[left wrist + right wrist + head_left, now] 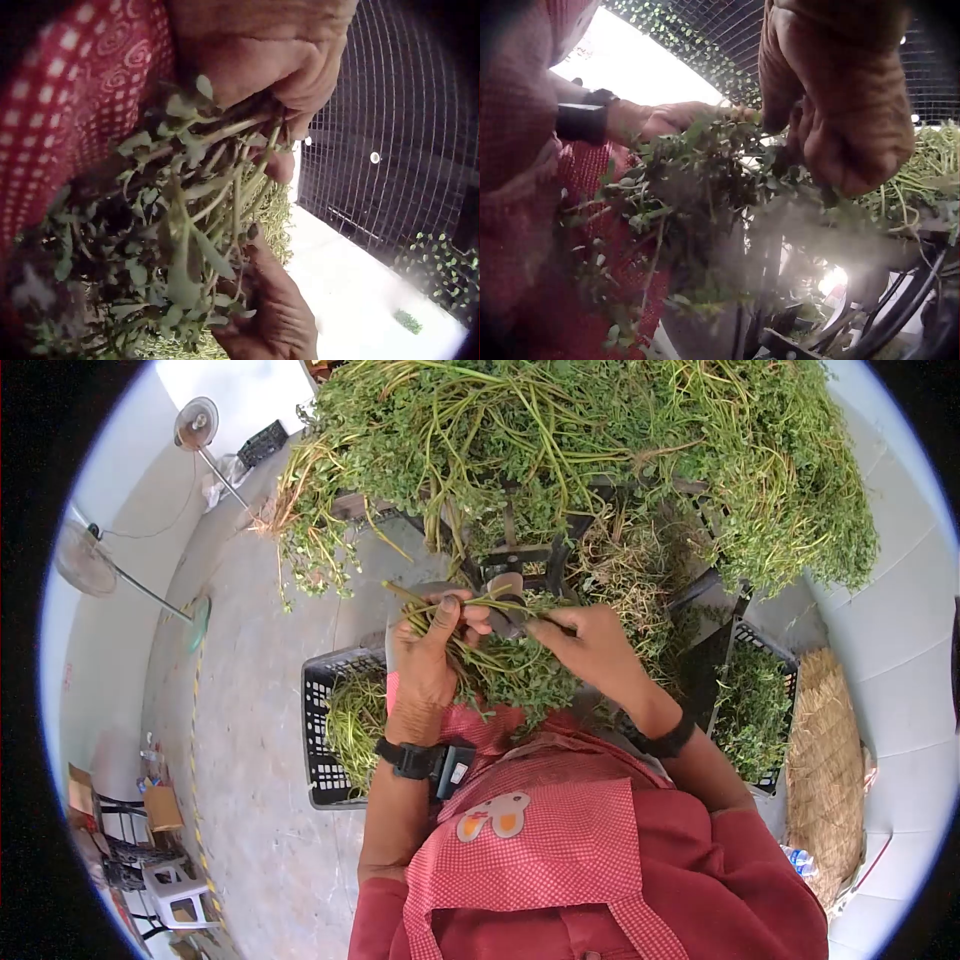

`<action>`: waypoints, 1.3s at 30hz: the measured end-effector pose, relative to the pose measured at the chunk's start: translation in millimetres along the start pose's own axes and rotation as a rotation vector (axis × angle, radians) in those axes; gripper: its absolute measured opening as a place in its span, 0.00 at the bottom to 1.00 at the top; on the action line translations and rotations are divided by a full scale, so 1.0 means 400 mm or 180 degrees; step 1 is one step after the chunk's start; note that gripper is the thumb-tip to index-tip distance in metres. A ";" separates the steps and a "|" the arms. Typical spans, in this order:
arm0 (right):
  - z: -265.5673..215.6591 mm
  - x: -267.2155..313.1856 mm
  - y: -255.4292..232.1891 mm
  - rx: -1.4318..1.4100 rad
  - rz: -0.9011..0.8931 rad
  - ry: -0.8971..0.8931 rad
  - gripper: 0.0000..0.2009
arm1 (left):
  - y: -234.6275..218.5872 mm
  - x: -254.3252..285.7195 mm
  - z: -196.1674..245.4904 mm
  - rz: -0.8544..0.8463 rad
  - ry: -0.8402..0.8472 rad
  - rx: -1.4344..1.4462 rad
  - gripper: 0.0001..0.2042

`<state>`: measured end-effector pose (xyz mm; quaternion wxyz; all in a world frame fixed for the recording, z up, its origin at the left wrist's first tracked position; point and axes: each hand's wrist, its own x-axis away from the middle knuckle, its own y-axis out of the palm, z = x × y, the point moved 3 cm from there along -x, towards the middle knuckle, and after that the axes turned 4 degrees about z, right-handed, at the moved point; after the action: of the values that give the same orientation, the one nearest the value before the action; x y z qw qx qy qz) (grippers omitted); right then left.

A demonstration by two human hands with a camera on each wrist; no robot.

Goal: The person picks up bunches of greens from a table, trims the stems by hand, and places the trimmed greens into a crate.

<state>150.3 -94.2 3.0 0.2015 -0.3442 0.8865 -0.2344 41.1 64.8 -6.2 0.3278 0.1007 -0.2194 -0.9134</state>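
Note:
My left hand point(432, 655) grips a bunch of leafy green stems point(515, 678) in front of the red checked apron, with cut-looking stem ends sticking out past the thumb. Across from it, my right hand point(595, 645) pinches part of the same greens between thumb and curled fingers. Leaves hang below both hands over the apron. In the left wrist view the stems point(240, 187) run from under the left palm toward the right hand point(274, 300). The right wrist view has the right hand point(847, 105) close above the dangling leaves, its fingertips partly hidden.
A large heap of greens point(560, 430) covers a raised stand ahead. A black crate point(322, 760) holding stems stands at left, another crate point(795, 705) with leafy greens at right. Beside that lies a woven straw bundle point(825, 780). Two standing fans point(196, 424) are at far left.

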 end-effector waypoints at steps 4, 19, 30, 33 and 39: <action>0.045 -0.013 0.038 -0.0008 0.0101 -0.0025 0.13 | -0.007 -0.004 -0.009 0.0030 0.0016 0.0216 0.11; 0.276 -0.021 -0.085 -0.0016 0.0979 0.0775 0.09 | -0.011 -0.015 0.010 0.0505 0.0185 0.0305 0.11; -0.057 -0.023 -0.201 -0.0174 0.0616 -0.0925 0.11 | -0.002 -0.018 -0.003 0.0230 0.0032 0.0185 0.10; -0.069 -0.026 -0.119 0.0635 0.0548 -0.1463 0.11 | -0.001 -0.014 0.000 0.0227 0.0009 0.0162 0.10; 0.014 -0.008 -0.039 0.1278 0.0195 -0.1220 0.08 | 0.006 -0.005 -0.003 0.0270 -0.0097 0.0210 0.10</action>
<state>163.4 -103.7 7.9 0.4367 -0.3085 0.7781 -0.3298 44.2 64.0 -6.1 0.3594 0.0881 -0.2584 -0.8923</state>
